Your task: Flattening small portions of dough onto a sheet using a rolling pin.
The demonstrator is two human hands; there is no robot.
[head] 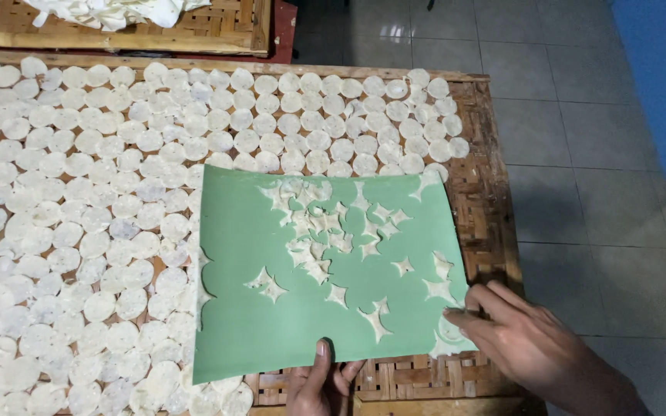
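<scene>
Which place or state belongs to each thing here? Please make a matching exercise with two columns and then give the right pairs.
Things:
1. left hand
2. right hand
3. round white discs
4. star-shaped dough scraps

Places or states:
A. stuck on the green sheet
B. laid in rows over the woven bamboo tray
C. holds the sheet's near edge, thumb on top
D. fingertips at the sheet's right corner

Pairs: 1-C, 2-D, 3-B, 4-A

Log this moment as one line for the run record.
left hand: grips green sheet | right hand: fingertips on round disc
</scene>
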